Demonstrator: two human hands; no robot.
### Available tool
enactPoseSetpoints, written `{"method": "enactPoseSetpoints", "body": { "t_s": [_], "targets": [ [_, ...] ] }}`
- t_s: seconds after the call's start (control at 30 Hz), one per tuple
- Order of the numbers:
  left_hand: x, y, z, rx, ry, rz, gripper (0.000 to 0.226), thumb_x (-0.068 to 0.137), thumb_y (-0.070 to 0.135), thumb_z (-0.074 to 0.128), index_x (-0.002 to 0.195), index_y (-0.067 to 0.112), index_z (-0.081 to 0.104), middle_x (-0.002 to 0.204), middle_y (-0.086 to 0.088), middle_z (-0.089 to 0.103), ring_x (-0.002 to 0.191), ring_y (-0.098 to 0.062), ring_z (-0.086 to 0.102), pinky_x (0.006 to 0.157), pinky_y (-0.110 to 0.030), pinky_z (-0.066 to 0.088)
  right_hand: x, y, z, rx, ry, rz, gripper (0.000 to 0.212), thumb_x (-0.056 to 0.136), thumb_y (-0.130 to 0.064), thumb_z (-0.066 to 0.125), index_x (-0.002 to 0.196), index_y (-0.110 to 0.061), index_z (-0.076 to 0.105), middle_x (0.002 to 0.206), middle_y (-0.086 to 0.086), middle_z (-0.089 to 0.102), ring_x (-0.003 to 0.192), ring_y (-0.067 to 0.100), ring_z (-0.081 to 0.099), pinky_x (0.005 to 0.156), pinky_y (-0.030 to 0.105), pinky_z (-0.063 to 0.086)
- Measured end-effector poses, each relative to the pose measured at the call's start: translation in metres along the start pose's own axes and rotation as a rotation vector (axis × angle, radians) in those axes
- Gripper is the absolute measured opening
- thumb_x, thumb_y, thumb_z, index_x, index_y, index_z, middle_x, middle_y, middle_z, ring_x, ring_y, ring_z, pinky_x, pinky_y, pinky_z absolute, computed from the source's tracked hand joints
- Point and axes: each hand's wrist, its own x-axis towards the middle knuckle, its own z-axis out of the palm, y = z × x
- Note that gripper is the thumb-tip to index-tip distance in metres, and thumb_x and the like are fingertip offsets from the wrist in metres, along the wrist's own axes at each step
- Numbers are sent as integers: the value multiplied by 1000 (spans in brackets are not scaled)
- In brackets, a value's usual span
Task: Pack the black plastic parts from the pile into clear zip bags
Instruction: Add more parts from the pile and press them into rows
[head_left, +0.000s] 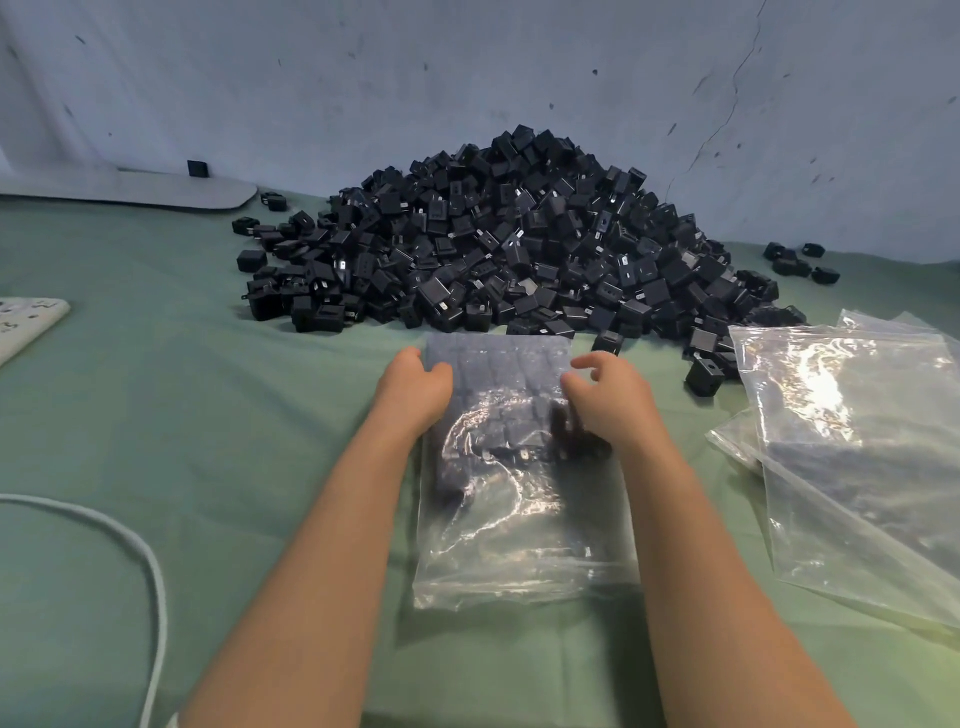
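A big pile of black plastic parts (519, 244) lies against the back wall on a green cloth. In front of it lies a clear zip bag (519, 493) with black parts showing through its far half. My left hand (413, 387) grips the bag's left edge near the far end. My right hand (608, 400) presses on the bag's right side, fingers curled and partly spread over the parts inside. The bag's mouth points toward me.
A stack of empty clear zip bags (852, 441) lies at the right. Loose black parts (800, 260) sit at the far right. A white cable (150, 571) curves at the lower left, a white power strip (26, 322) at the left edge.
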Motion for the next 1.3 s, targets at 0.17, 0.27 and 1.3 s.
{"method": "enactPoseSetpoints", "body": {
  "t_s": [0.17, 0.27, 1.3],
  "targets": [
    [22, -1, 10, -82, -24, -61, 46, 94, 13, 38, 137, -3, 39, 130, -21, 53, 95, -20, 58, 64, -27, 40, 21, -6, 16, -6, 16, -4, 36, 96, -24, 47, 130, -14, 54, 126, 10, 59, 115, 25, 54, 85, 27, 37],
    [29, -9, 14, -134, -52, -46, 36, 93, 9, 36, 123, -3, 50, 78, -5, 53, 66, -14, 47, 56, -28, 35, 23, -3, 23, -32, 42, -27, 33, 96, -21, 47, 126, -14, 59, 128, 6, 60, 118, 24, 52, 90, 28, 39],
    [49, -9, 21, -198, 52, -74, 54, 102, 39, 20, 122, 0, 51, 127, -17, 54, 109, -28, 49, 91, -32, 33, 47, -13, 25, -60, -32, -30, 33, 94, -20, 46, 125, -17, 59, 129, 5, 59, 117, 24, 52, 85, 28, 39]
  ]
}}
